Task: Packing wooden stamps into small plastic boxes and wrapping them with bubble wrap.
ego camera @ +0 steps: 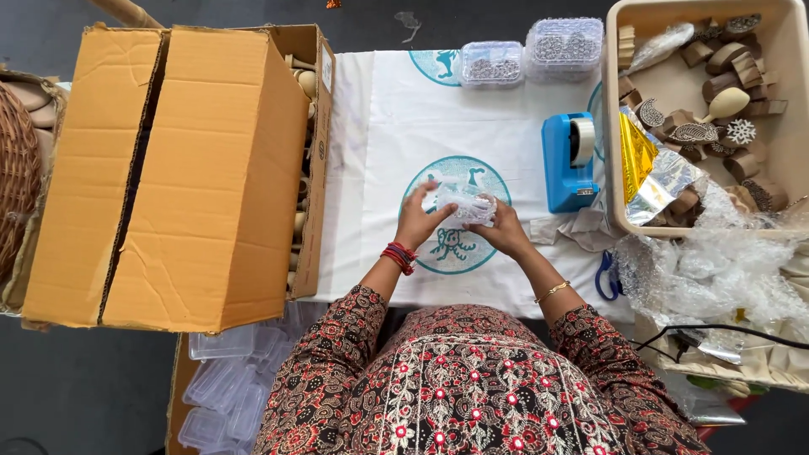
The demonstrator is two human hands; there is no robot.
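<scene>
Both hands' grip encloses the clear wrapped bundle (465, 206).

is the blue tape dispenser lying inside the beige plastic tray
No, the blue tape dispenser stands on the white cloth, just left of the beige plastic tray and outside its wall.
</scene>
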